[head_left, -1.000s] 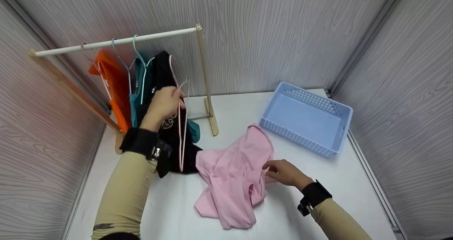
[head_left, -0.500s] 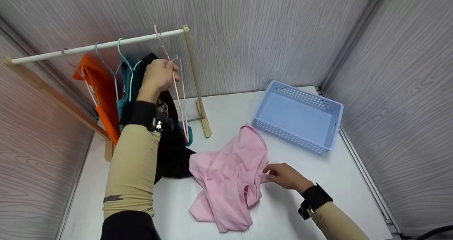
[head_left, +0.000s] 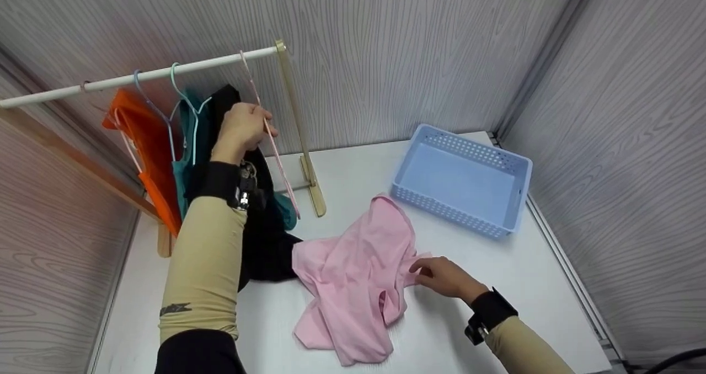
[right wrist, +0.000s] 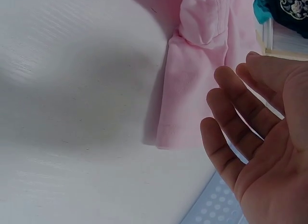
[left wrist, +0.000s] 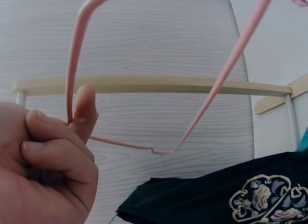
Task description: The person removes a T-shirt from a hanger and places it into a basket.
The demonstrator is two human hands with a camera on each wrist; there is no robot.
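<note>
My left hand (head_left: 242,126) pinches one side of a pink clothes hanger (head_left: 283,172), whose hook sits at the white rail near its right end. In the left wrist view the hanger (left wrist: 231,58) carries no garment and runs between my curled fingers. Behind that hand hangs a black garment (left wrist: 192,197) with an embroidered patch. My right hand (head_left: 444,276) hovers over the right edge of a crumpled pink garment (head_left: 358,286) on the table. Seen from the right wrist, its fingers (right wrist: 224,132) are loosely bent and hold nothing.
A wooden rack with a white rail (head_left: 209,63) stands at the left. On it hang an orange garment (head_left: 146,142) and a teal garment (head_left: 182,181). A blue perforated basket (head_left: 460,211) sits at the back right of the white table (head_left: 469,341).
My left hand has lifted the pink hanger up to the rail, and its hook has come down from above the rail onto it. The right hand stays almost still. The head view has shifted slightly.
</note>
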